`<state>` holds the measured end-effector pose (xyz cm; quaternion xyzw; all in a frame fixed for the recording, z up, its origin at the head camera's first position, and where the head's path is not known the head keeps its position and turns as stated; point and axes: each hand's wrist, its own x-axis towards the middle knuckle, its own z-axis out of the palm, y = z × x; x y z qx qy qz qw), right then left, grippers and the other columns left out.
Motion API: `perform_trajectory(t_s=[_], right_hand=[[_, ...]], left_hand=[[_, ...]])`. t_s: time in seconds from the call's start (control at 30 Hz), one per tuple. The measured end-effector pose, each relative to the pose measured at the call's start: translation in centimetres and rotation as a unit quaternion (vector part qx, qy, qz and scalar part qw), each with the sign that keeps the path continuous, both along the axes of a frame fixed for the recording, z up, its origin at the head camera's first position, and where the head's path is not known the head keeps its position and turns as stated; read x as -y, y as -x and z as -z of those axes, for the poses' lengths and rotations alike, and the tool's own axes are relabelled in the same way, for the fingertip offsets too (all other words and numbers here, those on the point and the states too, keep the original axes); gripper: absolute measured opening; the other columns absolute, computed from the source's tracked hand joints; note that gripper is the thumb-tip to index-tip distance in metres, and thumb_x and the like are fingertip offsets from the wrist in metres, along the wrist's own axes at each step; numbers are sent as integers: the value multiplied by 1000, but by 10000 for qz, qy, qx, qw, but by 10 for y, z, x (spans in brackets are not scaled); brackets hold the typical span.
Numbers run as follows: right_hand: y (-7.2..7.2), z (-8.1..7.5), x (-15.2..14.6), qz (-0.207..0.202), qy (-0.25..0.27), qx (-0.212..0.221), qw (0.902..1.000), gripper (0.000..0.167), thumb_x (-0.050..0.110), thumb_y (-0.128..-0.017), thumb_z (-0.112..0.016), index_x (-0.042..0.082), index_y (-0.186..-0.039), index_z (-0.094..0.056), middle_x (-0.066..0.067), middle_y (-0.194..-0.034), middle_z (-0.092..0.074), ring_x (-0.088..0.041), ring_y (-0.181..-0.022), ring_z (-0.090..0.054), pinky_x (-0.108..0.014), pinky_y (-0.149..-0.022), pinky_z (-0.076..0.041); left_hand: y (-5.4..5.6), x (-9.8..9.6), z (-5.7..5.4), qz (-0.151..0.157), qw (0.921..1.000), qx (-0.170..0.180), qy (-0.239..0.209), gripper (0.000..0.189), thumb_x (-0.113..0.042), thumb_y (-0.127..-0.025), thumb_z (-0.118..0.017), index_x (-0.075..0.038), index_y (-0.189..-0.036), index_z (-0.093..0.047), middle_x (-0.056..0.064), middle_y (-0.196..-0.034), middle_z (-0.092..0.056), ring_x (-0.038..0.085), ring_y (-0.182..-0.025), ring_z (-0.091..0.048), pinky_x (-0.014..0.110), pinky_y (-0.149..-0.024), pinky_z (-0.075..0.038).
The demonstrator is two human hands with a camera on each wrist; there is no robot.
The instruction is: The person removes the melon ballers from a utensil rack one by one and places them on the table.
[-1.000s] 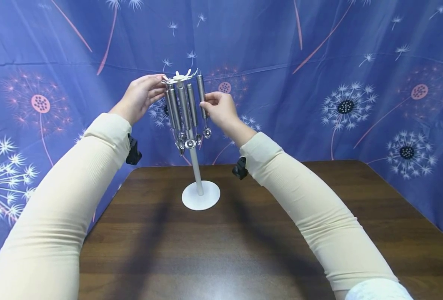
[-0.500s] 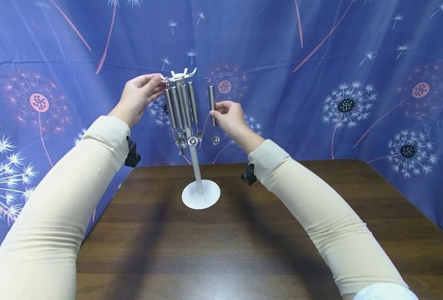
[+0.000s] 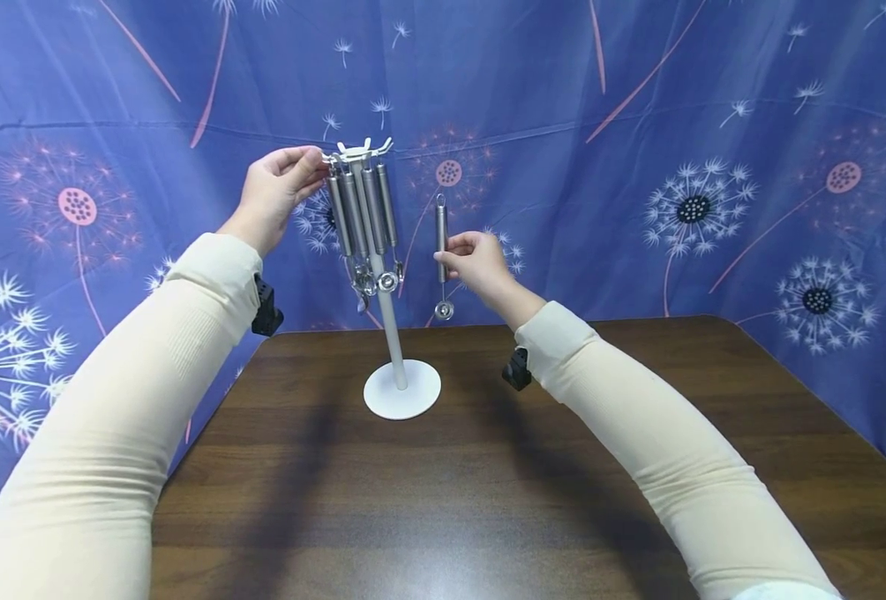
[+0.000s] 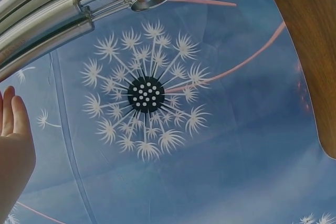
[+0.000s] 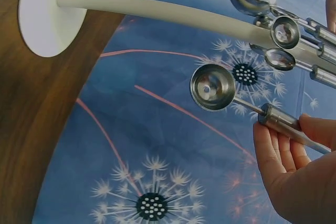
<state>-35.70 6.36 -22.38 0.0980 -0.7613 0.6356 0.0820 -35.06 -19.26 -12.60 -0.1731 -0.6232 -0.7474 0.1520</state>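
My right hand (image 3: 482,265) pinches the metal handle of a melon baller (image 3: 442,229) between thumb and fingers. The tool hangs upright, round bowl down, apart from the stand and to its right. In the right wrist view its bowl (image 5: 212,87) shows a small hole in the middle. A white stand (image 3: 392,337) bears several other steel scoops (image 3: 371,208) on the hooks of its top. My left hand (image 3: 273,196) pinches the left side of that hooked top (image 3: 356,153). Only some fingertips (image 4: 18,111) and part of the palm appear in the left wrist view.
The stand's round white base (image 3: 405,406) rests on a dark brown wooden table (image 3: 412,500), near its far edge. Behind hangs a blue cloth (image 3: 533,183) with dandelion prints. A black wrist camera (image 3: 518,369) sits under the right cuff.
My right hand has drawn the melon baller away from the stand's hooks, rightward and down. My left hand has stayed at the stand's top, and the stand's base has not moved.
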Motion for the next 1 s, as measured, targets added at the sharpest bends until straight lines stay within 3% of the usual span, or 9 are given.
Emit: perform_trajectory(t_s=[0.6,1.0], right_hand=[[-14,46,-6,-234,174,707,9971,28,10,-88,-71,-5,-110,-61,-4,-88,-59,-14,-75,-62,-36,-83,-59],[-34,75,10,-636,350,1192,9902,20,4,-86,-72,-6,-98,-59,-3,-78,-63,-13,-63,-62,-40,-77,-60]], left_hand=[[-2,-2,-1,61,9996,257,-87,16,-11,-89,-69,-5,-101,-61,3,-91,-67,14,-93,-63,30,-108,-43],[-4,1,-2,289,9992,260,-124,20,-13,-91,-68,-6,-105,-57,2,-91,-68,13,-91,-64,30,-109,-42]])
